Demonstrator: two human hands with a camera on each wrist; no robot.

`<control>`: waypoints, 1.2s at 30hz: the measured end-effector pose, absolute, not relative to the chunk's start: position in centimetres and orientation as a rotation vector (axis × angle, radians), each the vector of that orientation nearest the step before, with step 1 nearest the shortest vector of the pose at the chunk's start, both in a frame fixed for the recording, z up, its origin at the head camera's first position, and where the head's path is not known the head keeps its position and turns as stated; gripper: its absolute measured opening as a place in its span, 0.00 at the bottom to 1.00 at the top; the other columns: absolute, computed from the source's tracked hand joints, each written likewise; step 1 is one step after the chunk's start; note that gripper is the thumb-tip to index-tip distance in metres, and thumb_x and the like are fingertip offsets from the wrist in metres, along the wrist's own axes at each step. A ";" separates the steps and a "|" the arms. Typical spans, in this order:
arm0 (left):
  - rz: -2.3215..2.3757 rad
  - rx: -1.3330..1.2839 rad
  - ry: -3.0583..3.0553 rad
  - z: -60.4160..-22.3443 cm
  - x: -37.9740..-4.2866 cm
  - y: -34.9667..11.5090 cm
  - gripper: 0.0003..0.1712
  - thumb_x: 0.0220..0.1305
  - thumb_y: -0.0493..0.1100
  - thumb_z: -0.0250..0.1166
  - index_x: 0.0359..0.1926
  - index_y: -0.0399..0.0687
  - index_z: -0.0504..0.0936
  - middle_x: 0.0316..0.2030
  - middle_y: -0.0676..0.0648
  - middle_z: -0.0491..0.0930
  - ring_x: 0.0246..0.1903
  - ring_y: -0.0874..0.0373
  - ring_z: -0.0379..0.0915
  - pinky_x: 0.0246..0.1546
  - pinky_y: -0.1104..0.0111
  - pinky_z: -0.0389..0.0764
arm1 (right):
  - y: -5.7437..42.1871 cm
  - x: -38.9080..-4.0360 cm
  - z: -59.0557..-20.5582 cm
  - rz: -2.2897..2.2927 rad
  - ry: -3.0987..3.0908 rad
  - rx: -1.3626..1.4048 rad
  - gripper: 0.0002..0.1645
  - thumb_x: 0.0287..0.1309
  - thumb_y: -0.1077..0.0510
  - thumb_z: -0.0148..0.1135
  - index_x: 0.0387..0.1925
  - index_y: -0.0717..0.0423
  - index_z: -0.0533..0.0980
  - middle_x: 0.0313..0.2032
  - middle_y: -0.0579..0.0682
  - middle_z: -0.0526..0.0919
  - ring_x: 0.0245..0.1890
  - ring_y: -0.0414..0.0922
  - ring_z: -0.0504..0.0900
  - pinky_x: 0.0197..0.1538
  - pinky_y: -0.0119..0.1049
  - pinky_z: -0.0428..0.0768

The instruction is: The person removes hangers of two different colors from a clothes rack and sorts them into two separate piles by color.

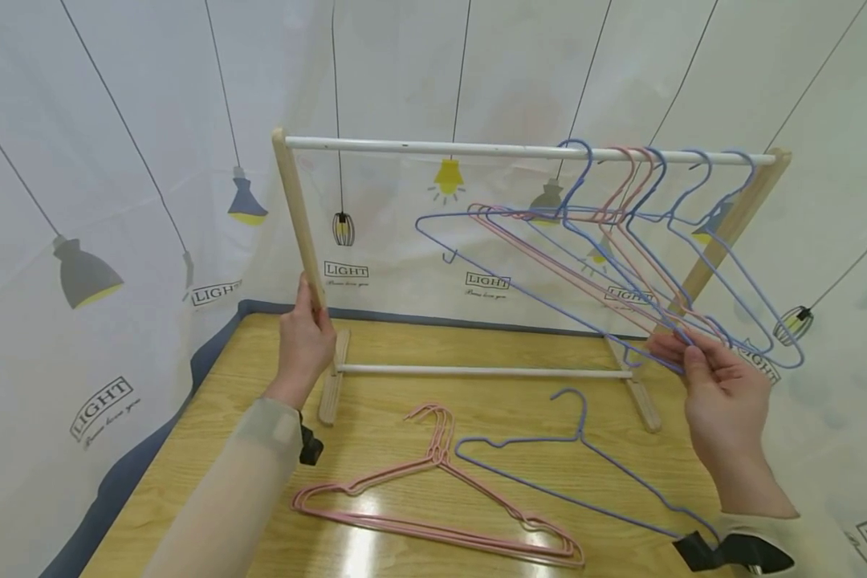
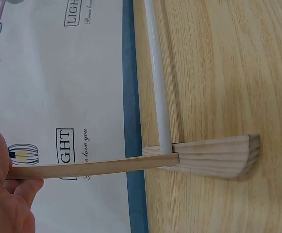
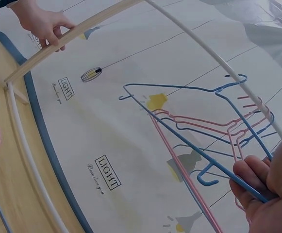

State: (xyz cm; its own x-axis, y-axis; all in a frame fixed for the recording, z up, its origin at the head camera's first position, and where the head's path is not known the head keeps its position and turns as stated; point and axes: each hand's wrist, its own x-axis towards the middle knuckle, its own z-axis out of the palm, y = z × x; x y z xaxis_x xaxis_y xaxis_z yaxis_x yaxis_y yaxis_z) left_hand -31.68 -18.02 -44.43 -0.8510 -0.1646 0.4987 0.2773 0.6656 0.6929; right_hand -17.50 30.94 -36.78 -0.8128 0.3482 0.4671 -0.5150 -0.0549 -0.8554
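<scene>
In the head view, my left hand [image 1: 306,349] grips the wooden left upright [image 1: 299,221] of a clothes rack, low down. My right hand [image 1: 730,393] pinches the lower right corner of a blue hanger [image 1: 588,170]. This hanger is the leftmost of those on the rack's white top rail [image 1: 419,148], and its hook sits over the rail. The right wrist view shows curled fingers [image 3: 250,170] around its lower bar, beside a small loop. Behind it hang pink hangers [image 1: 624,152] and more blue hangers [image 1: 751,164], overlapping one another.
Pink hangers [image 1: 441,461] lie stacked on the wooden table [image 1: 224,449], with a single blue hanger [image 1: 581,437] to their right. A white lower rail [image 1: 477,371] joins the rack's wooden feet [image 1: 330,401]. Behind stands a lamp-printed curtain [image 1: 397,72].
</scene>
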 end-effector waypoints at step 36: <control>-1.116 -0.069 -2.357 -44.3 -31.5 -17.9 0.40 0.77 0.30 0.56 0.83 0.55 0.55 0.45 0.27 0.84 0.34 0.38 0.83 0.33 0.49 0.84 | 34.2 -11.6 -38.9 1.930 -2.041 0.203 0.16 0.79 0.65 0.54 0.59 0.64 0.82 0.44 0.52 0.91 0.42 0.42 0.91 0.52 0.30 0.81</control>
